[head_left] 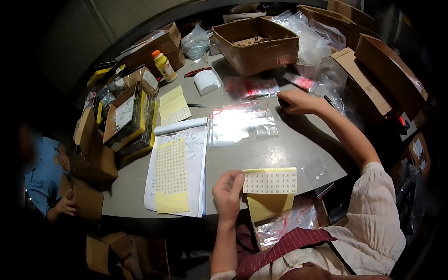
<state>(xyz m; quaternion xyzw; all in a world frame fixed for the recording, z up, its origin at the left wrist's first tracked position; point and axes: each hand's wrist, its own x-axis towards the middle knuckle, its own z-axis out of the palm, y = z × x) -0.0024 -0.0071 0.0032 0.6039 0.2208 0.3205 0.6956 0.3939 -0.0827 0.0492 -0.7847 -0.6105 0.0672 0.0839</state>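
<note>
My left hand pinches the left edge of a label sheet covered in rows of small printed stickers. Its lower yellow part hangs bent over the table's near edge. My right hand is stretched far over the table, fingers curled and closed; anything inside them is hidden. To its left lie clear zip bags, shining with glare, and behind it are red-printed plastic bags. Near the table's right edge lies a small clear bag with tiny round pieces on it.
A clipboard with papers carries another label sheet. Beyond it are a yellow sheet, a label roll, a bottle and a cardboard box. Below the edge sits an open box of bags. A person in blue handles a carton at left.
</note>
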